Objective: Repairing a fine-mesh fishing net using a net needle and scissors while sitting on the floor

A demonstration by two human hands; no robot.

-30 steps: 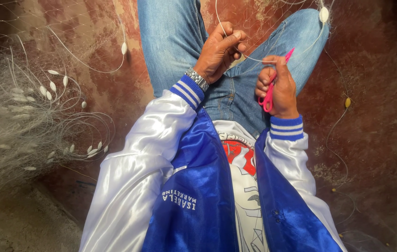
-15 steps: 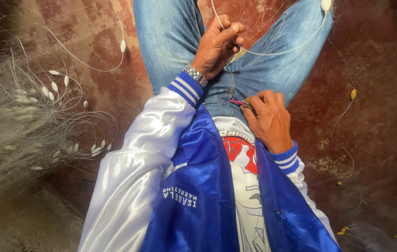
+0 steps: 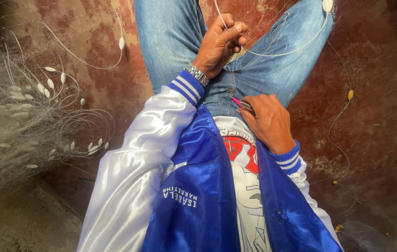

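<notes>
Fingers of our left hand, at upper centre of the frame, pinch a thin white line running across the jeans. Our right hand, at centre, curls closed around a pink tool (only its tip shows). Netting with white floats is heaped at left.

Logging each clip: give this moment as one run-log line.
left hand: pinching white net line | right hand: holding pink tool at lap | net pile: on floor
</notes>
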